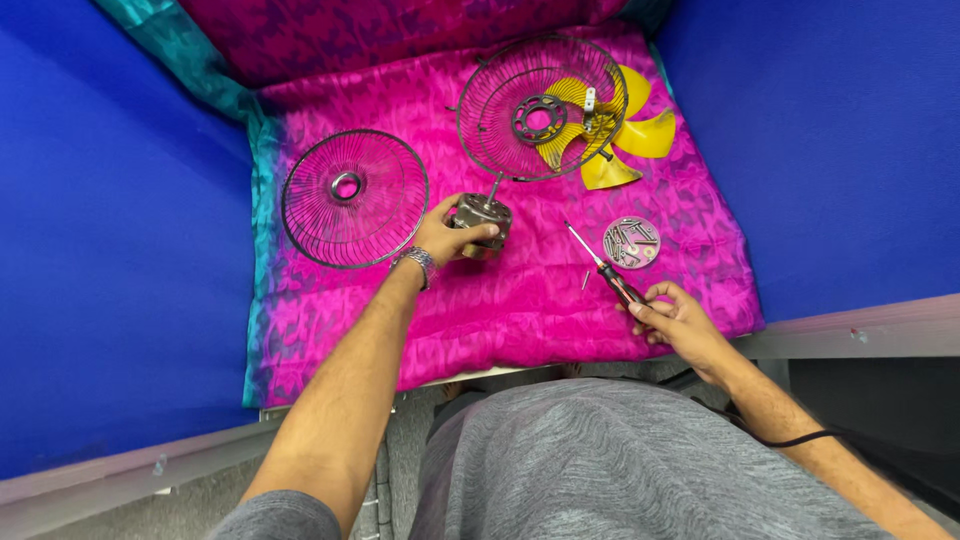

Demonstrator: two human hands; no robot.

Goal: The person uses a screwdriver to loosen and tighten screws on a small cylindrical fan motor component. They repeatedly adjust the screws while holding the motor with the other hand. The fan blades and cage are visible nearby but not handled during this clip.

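upper left of centre: one round wire fan guard (pixel 354 197) lying flat on the pink quilted cloth (pixel 520 300), hub ring in its middle. just to its right, near frame centre: left hand (pixel 447 234) curled around the small fan motor (pixel 482 217), thumb over the near side, fingers closed on the far side, shaft pointing up toward the upper centre. upper centre: a second wire guard (pixel 540 107), tilted, with a dark ring mount at its hub, overlapping the yellow fan blade (pixel 625 130) behind it at upper right. right of centre: small round dish (pixel 632 242) holding screws and small metal parts (too small to count). below it, lower right: right hand (pixel 672 318) closed on the handle of a screwdriver (pixel 605 267), fingers wrapped, tip aimed up-left toward the motor but well apart from it; one loose screw (pixel 585 280) on the cloth just left of the shaft.

judgement on doing it well: motor best kept pinned firmly against the cloth, screw heads turned toward the driver, tip seated squarely before turning, each freed screw dropped in the dish rather than left loose on the cloth.

count: two guards, one motor, one blade piece with three lobes showing, one screwdriver, one dish, one stray screw.
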